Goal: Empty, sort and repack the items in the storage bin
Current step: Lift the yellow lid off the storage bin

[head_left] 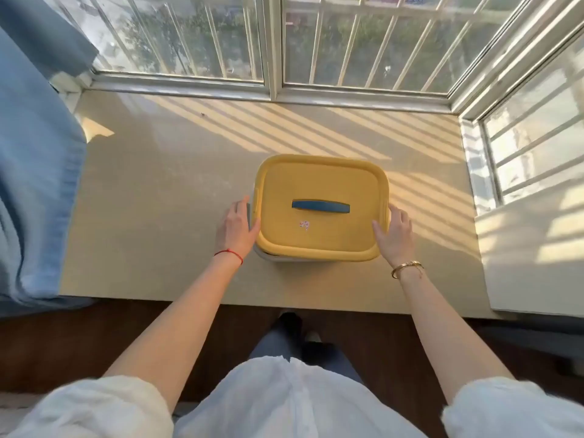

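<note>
A storage bin with a yellow lid (319, 235) and a dark blue handle (320, 206) stands on the beige window ledge (164, 197), a little right of centre. The lid is on, so the contents are hidden. A small sticker (304, 224) marks the lid near the front. My left hand (237, 229) lies against the bin's left side, thumb on the lid's rim. My right hand (393, 233) lies against the right side, thumb on the rim as well. The fingers of both hands reach down the sides, partly hidden.
A blue curtain (34, 172) hangs over the ledge's left end. Barred windows (271, 42) close the back and right side. A white sill block (534, 254) rises at the right. Dark floor (94, 336) lies below the ledge's front edge.
</note>
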